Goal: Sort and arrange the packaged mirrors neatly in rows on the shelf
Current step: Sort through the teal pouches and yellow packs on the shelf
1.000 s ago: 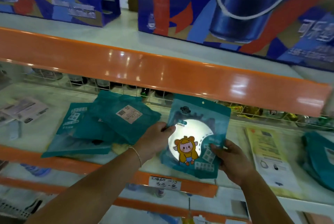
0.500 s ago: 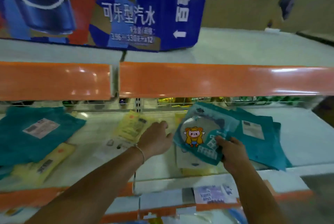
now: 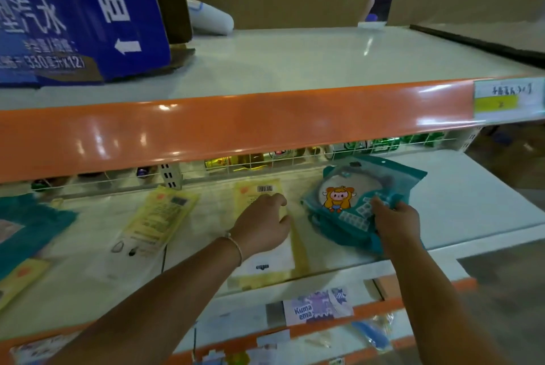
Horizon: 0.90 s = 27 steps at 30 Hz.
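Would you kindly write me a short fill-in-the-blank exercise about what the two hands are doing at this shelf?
1. The right hand grips a teal mirror package printed with a cartoon ____.
2. The left hand rests on a ____ coloured package bearing a barcode.
3. The left wrist wears a thin ____.
4. The front edge of the upper shelf is coloured ____.

Missing words: pig; yellow; bracelet; orange

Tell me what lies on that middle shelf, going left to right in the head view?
Teal package → slanted yellow packet → yellow packet under the left hand → teal mirror package with the cartoon figure, gripped by the right hand.
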Tool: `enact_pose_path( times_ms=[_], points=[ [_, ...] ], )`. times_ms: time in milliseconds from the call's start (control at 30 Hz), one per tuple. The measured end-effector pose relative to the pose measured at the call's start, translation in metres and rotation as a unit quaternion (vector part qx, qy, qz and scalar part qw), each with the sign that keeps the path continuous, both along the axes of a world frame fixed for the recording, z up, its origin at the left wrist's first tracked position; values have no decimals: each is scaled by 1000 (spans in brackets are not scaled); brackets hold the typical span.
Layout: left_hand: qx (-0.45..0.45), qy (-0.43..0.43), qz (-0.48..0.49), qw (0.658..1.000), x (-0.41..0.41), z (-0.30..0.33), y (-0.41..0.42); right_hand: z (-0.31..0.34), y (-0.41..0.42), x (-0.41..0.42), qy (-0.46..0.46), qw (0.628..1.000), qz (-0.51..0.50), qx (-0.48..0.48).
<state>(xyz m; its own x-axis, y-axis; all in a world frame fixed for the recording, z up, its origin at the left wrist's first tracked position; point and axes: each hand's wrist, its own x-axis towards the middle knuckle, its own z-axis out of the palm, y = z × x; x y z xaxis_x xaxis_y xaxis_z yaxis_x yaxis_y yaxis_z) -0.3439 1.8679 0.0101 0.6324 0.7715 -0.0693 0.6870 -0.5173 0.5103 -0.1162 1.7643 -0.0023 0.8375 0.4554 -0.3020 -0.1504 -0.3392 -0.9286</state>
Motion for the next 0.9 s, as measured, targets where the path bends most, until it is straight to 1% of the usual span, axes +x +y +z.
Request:
enact_pose_path(
  times_ms=[167,300,367,533,667,733,833,900],
  points=[
    [8,-6,3,1000,11,-1,-1,-1,5,7,-93,994,-15,-63],
    [10,-10,8,1000,11,-2,1,1,6,5,-175,974,-16,-141],
    [7,-11,9,1000,8,-1,2,4,8,-1,-211,965,-2,-156],
    [7,-12,22,1000,-13,3,6,10,22,-34,-298,945,70,-117],
    [-9,-20,64,998,-52,5,9,10,44,-82,-363,920,128,-72],
    [-3,-14,90,996,-80,4,14,9,55,-111,-365,916,158,-55],
    [4,-17,136,991,-130,1,21,14,68,-161,-329,920,208,-33],
    [9,-24,166,986,-166,0,26,16,75,-196,-329,914,237,-27]
  ],
)
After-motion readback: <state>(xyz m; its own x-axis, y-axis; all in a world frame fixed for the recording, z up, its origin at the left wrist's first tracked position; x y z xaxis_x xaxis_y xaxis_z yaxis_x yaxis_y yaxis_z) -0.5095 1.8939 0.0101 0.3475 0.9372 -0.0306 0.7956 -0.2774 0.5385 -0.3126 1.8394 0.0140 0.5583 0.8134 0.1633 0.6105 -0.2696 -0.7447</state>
